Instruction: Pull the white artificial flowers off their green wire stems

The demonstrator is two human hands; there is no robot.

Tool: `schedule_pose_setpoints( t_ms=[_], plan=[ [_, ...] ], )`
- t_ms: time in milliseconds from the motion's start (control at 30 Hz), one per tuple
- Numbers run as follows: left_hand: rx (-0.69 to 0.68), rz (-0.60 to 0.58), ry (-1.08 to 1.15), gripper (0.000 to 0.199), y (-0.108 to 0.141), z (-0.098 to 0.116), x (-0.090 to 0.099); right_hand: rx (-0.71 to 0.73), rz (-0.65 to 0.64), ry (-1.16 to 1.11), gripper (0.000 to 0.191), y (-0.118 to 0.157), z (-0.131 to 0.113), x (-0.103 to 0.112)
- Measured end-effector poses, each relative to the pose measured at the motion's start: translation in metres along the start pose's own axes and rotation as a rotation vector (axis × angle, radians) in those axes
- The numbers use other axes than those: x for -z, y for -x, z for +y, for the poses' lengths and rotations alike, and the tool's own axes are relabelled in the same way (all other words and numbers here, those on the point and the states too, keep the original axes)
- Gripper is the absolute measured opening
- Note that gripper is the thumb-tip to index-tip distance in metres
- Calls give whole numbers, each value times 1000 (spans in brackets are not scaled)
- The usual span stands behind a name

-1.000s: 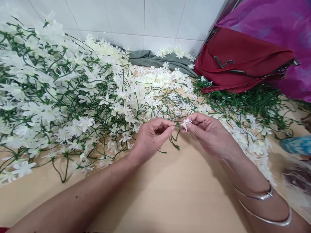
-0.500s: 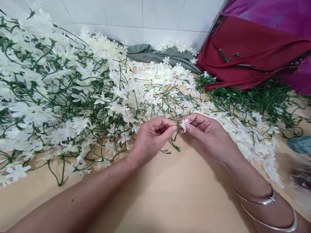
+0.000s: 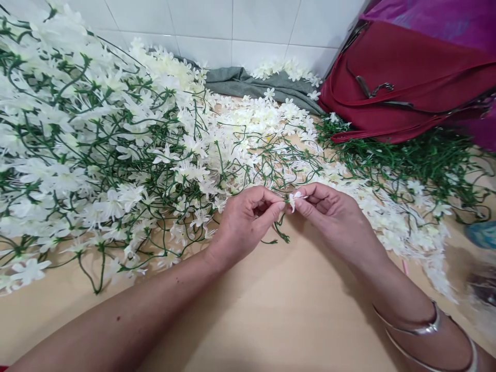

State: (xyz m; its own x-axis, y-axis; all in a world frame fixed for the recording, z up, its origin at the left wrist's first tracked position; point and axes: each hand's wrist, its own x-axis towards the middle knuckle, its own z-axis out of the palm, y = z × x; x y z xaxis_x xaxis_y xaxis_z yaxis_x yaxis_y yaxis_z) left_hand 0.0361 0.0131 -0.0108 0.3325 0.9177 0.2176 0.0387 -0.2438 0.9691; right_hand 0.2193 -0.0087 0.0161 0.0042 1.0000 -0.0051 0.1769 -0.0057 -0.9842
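Note:
My left hand point(image 3: 248, 219) pinches a green stem point(image 3: 279, 227) between thumb and forefinger, and the stem's lower end hangs below the fingertips. Against it, my right hand point(image 3: 333, 219) pinches a small white flower point(image 3: 294, 200) whose petals show between the two hands. The fingertips of both hands nearly touch. To the left rises a big heap of white flowers on green stems point(image 3: 104, 150). Behind the hands lie loose white petals point(image 3: 248, 116) and scattered green stems.
A red bag point(image 3: 418, 77) stands at the back right beside a purple bag point(image 3: 457, 20). Under it are green stems point(image 3: 422, 155). Grey cloth point(image 3: 263, 88) lies along the tiled wall point(image 3: 201, 18). A blue item point(image 3: 482, 234) sits at the right edge of the table point(image 3: 271, 315).
The view has shifted slightly, and a bit of pink shows beside my right forearm. Both hands keep their pinch on the flower and stem with very little movement.

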Motion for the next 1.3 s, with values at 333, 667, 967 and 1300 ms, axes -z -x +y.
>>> schedule_pose_setpoints(
  t_ms=[333,667,967,1300],
  plan=[
    [20,24,-30,14,1,3,0,-9,25,-2,31,2,5,-8],
    [25,9,28,13,2,1,-2,-4,-73,-19,34,-1,0,-4],
    [40,12,44,13,1,2,-4,10,-84,-46,36,-2,2,-5],
    [58,22,71,15,1,7,-3,139,58,10,21,-7,1,13]
  ],
)
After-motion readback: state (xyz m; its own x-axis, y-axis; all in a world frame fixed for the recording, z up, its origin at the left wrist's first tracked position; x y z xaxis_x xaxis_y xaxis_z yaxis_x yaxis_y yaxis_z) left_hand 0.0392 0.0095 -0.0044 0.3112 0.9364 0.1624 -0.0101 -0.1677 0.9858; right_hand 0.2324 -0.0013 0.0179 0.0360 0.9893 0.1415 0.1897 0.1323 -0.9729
